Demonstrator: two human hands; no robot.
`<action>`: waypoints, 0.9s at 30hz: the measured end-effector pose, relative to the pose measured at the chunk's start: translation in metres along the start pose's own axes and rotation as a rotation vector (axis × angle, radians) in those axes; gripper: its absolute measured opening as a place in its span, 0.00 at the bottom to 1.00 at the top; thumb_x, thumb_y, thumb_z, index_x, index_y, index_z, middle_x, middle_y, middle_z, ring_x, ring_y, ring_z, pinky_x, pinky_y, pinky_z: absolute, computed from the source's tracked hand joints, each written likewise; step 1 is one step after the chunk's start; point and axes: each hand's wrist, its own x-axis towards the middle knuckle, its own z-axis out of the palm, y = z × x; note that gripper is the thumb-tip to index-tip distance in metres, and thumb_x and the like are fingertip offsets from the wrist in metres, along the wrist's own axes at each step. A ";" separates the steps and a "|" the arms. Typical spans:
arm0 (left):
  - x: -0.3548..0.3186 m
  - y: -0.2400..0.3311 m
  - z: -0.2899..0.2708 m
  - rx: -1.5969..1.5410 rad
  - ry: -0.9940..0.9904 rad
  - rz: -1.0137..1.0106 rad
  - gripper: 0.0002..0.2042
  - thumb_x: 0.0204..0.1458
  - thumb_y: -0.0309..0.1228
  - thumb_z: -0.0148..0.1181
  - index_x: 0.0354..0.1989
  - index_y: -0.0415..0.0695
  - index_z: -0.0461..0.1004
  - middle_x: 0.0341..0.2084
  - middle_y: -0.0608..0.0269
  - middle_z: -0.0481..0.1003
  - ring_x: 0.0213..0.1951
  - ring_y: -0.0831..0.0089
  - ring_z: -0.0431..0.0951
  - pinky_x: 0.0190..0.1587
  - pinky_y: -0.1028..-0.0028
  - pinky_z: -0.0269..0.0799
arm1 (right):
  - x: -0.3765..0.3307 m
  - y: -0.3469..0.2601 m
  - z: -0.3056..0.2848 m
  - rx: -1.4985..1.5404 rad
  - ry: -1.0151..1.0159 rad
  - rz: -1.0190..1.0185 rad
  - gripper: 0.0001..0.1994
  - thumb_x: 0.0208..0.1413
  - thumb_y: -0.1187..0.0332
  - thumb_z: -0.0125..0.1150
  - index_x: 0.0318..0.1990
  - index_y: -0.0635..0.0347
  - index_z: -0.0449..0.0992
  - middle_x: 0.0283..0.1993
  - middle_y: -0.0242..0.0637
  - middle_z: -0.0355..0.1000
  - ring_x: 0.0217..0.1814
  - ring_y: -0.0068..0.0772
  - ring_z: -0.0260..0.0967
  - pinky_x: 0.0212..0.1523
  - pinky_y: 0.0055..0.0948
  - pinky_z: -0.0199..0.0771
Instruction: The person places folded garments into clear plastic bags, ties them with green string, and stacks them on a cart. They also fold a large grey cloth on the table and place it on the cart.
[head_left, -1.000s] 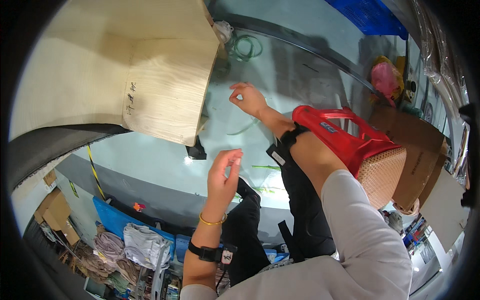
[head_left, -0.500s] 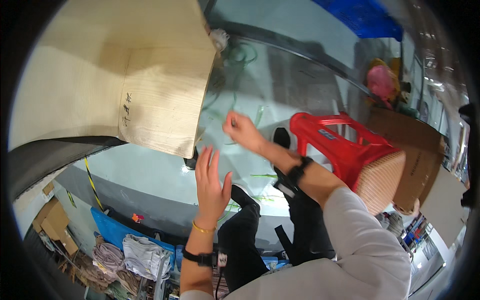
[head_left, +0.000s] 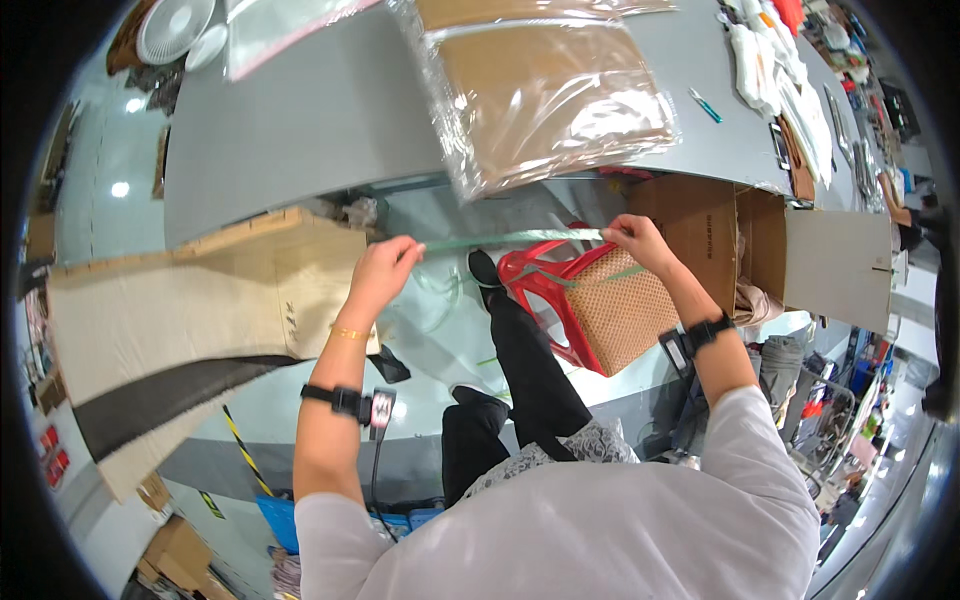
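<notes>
A narrow green strap (head_left: pixel 510 239) stretches nearly level between my two hands. My left hand (head_left: pixel 388 268) pinches its left end, close by the wooden box. At the other end, my right hand (head_left: pixel 640 242) grips it between thumb and fingers, above the red stool (head_left: pixel 590 310) with the woven seat. A loose piece of the strap hangs below the right hand, across the stool. To the left, the pale wooden box (head_left: pixel 210 290) lies on its side with a dark underside showing.
A grey table (head_left: pixel 330 120) spans the far side, bearing a plastic-wrapped brown package (head_left: pixel 550 95), a small green-handled cutter (head_left: pixel 706 106) and white bundles (head_left: pixel 760 75). An open cardboard box (head_left: pixel 690 225) stands right of the stool. My legs and shoes are on the floor below.
My view has risen from the floor, bringing the table into sight. My hands, apart before with no strap visible in them, now hold the green strap taut between them.
</notes>
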 end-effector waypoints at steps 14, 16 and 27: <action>0.199 0.033 -0.074 0.342 0.047 -0.213 0.09 0.46 0.32 0.63 0.32 0.39 0.80 0.31 0.40 0.78 0.37 0.40 0.78 0.39 0.53 0.75 | 0.106 -0.004 -0.138 -0.749 0.070 -0.186 0.05 0.48 0.67 0.60 0.31 0.55 0.77 0.32 0.42 0.78 0.35 0.47 0.78 0.34 0.44 0.78; 0.219 0.024 -0.081 0.356 0.115 -0.203 0.10 0.47 0.33 0.63 0.33 0.39 0.80 0.32 0.40 0.78 0.38 0.40 0.78 0.40 0.54 0.75 | 0.139 -0.010 -0.153 -0.792 -0.009 -0.271 0.05 0.52 0.67 0.56 0.31 0.52 0.78 0.30 0.39 0.78 0.35 0.45 0.78 0.33 0.42 0.78; 0.229 -0.016 -0.090 0.548 -0.268 0.068 0.21 0.56 0.33 0.58 0.58 0.42 0.72 0.54 0.51 0.75 0.55 0.56 0.76 0.55 0.63 0.73 | 0.201 0.024 -0.233 -0.765 0.054 -0.045 0.19 0.59 0.47 0.56 0.31 0.54 0.80 0.29 0.40 0.77 0.34 0.47 0.77 0.35 0.43 0.77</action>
